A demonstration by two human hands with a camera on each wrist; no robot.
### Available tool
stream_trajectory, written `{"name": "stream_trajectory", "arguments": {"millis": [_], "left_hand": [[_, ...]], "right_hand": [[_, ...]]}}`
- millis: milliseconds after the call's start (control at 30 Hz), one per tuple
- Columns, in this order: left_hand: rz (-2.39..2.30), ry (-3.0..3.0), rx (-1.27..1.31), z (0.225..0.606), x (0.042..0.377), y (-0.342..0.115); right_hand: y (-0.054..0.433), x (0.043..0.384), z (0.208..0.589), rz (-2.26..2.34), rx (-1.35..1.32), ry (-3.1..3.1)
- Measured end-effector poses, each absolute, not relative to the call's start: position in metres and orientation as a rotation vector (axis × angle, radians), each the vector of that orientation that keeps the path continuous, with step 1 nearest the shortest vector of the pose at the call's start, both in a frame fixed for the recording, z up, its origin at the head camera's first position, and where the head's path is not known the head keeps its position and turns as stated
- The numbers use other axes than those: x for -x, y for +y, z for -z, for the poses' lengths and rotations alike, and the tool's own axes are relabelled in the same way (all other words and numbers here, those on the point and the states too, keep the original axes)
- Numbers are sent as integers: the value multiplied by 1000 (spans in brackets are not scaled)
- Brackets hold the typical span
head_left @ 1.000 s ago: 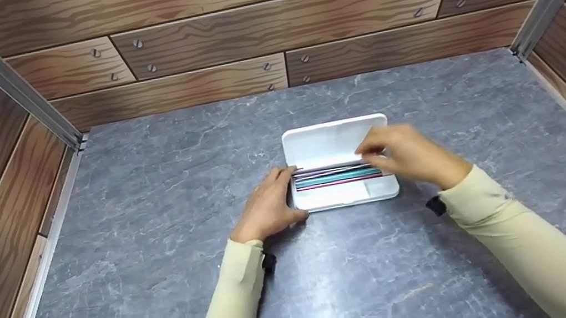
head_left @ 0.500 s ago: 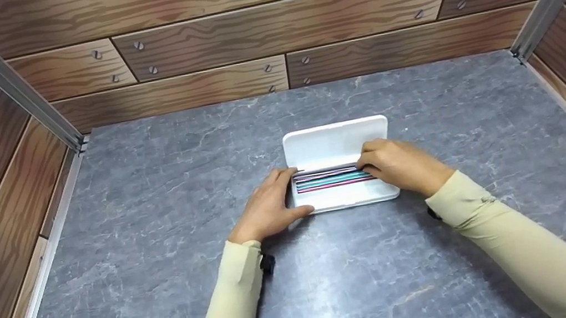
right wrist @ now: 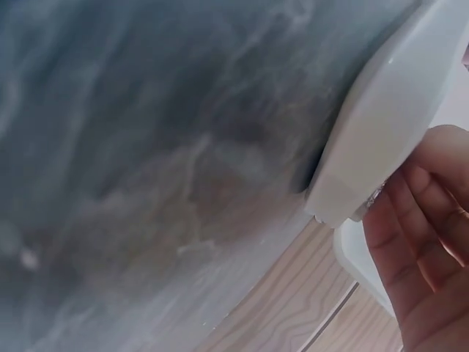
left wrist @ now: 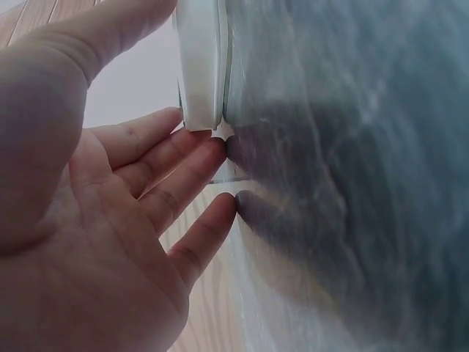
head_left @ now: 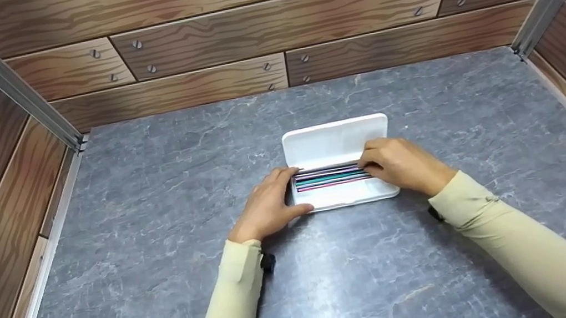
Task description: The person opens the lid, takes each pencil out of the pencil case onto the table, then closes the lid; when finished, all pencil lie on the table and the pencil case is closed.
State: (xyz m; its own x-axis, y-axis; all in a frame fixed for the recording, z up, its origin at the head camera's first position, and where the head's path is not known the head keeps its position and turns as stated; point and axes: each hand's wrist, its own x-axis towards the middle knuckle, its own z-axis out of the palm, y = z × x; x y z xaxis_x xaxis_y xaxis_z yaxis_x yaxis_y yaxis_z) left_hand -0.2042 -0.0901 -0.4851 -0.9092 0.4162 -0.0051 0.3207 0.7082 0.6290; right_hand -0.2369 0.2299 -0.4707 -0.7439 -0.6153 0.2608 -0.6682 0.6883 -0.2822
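Observation:
A white pencil case (head_left: 347, 194) lies with its lid (head_left: 321, 145) raised at the back. Several thin purple, teal and pink pencil-like sticks (head_left: 326, 179) lie lengthwise inside. At the case's left end, my left hand (head_left: 266, 206) holds it, thumb at the front edge and fingers towards the hinge. The left wrist view shows that hand's fingers (left wrist: 192, 176) at the end wall. My right hand (head_left: 399, 164) reaches into the right end, bent fingers at the sticks' ends. The case wall (right wrist: 388, 117) hides its fingertips in the right wrist view, so a grip cannot be confirmed.
The case rests on a grey marbled tabletop (head_left: 165, 199). Wood-patterned panels (head_left: 209, 41) enclose it at the back and both sides, with metal posts (head_left: 1, 77) at the back corners.
My right hand has come down from above the case's right part to the sticks, and has stayed there for the last half second. My left thumb has shifted slightly rightward along the front edge.

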Motion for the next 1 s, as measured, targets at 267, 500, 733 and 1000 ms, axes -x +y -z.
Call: {"name": "stream_trajectory", "arguments": {"millis": [267,500,733,1000], "left_hand": [[-974,2759,-594,485,204,-89],[-979,2755,-603,484,203,-90],[-967,2752,-603,483,202,-90],[-949,2756,-593,482,203,-90]], "right_hand": [[237,227,469,-710,-953,-2697],[247,214,461,-975,-637,-2703],[257,209,461,-1130,-299,-2676],[270,204,462,-1084,-84,-2667]]}}
